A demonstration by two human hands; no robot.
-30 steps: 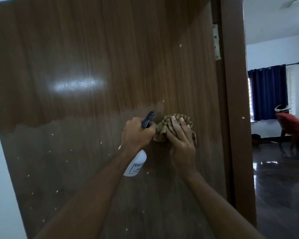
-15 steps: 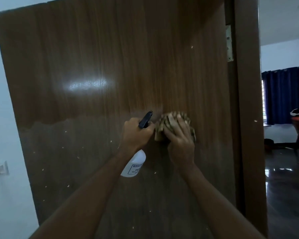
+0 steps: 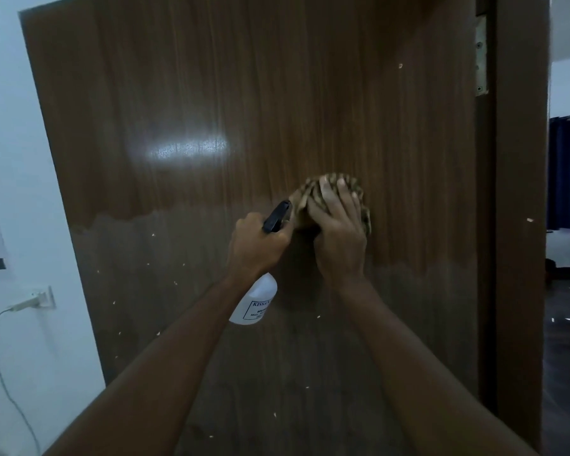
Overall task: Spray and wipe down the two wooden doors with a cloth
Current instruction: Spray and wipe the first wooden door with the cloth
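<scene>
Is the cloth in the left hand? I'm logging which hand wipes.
No, the right hand presses the cloth against the door, while the left hand grips the spray bottle.

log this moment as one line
left hand: grips spray bottle | right hand: presses cloth on door | step: wiping
</scene>
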